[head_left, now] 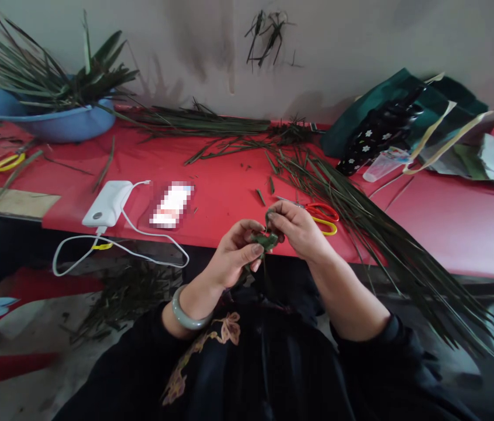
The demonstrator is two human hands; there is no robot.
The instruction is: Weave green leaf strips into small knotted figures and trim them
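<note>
My left hand [238, 248], with a pale bangle [180, 313] at its wrist, pinches a small folded piece of green leaf weaving [266, 240] between thumb and fingers. On its right side my right hand [293, 228] is closed on a thin leaf strip [268, 218] rising from that piece. Dark strips hang below the hands. Both hands are above the table's front edge. Scissors with red and yellow handles [326, 227] lie just beyond my right hand. Small leaf scraps [260, 196] are on the red cloth behind the hands.
Long leaf strips [361, 210] run across the table's right side and overhang its edge. A white power bank [107, 203] with a cable and a phone [172, 204] lie left. A blue basin [66, 121] holds leaves. A green bag [338, 126] and patterned bottle [367, 137] stand right.
</note>
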